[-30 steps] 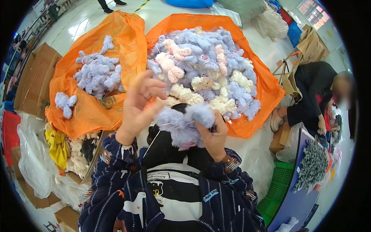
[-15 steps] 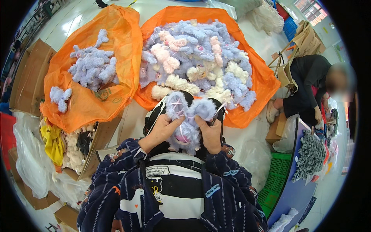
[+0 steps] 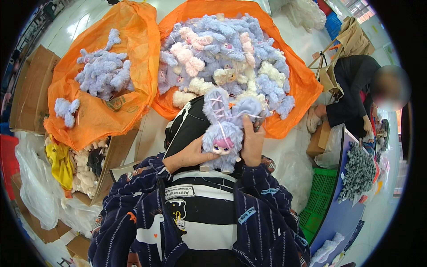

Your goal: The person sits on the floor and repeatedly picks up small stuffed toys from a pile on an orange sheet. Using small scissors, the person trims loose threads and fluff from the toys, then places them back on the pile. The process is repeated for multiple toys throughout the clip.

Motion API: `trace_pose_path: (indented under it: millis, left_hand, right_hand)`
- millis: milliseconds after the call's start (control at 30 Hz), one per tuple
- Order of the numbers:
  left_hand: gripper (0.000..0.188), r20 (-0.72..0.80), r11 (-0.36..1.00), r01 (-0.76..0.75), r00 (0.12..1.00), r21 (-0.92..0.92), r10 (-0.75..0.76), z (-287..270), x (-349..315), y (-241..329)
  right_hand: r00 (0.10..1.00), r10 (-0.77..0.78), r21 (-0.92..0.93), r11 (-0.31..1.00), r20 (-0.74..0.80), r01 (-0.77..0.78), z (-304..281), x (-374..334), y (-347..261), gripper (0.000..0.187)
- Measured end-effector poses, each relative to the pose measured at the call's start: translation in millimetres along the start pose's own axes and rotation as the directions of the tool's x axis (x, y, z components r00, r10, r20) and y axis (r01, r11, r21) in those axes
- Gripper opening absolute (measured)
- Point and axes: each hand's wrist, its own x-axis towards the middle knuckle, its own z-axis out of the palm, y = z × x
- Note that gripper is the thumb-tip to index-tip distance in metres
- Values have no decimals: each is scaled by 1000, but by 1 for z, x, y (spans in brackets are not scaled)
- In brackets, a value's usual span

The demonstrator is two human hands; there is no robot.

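Note:
A lavender plush rabbit (image 3: 224, 132) with long ears and a doll-like face sits upright over my lap. Pink ribbon (image 3: 218, 107) is laced across one of its ears, and another ribbon strand trails off to the right. My left hand (image 3: 190, 155) is closed on the side of the toy's head and body. On the other side, my right hand (image 3: 252, 141) pinches the base of the right ear (image 3: 247, 107). Something small and dark shows between the right hand's fingers; I cannot make out what it is.
Ahead, an orange sack (image 3: 304, 93) bears a heap of lavender, pink and white plush toys (image 3: 222, 44). Another orange sack (image 3: 133, 40) with fewer toys lies left. Cartons (image 3: 33, 89) stand far left. At right are a green crate (image 3: 318, 191), a blue-topped table (image 3: 340, 187) and a bending person (image 3: 356, 84).
The toy has tipped upright, so its face and laced ear now show. My left hand has moved from the ear down to its side; my right hand has shifted slightly up and right.

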Motion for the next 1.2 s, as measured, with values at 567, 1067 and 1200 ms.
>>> trace_pose_path:
  millis: [567,1067,1200]
  left_hand:
    - [73,-232,995,-77,969,58,88,2,3,-5]
    - [69,-222,987,-146,962,63,156,-7,5,-21]
    - [67,-230,923,-259,953,-283,197,2,7,-17]
  right_hand:
    - [838,-167,-701,478,519,529,-6,-33,-39,26]
    - [868,162,-426,903,470,63,19,-40,-35,12]
    - [446,-153,-217,709,882,671,61,-53,-31,20]
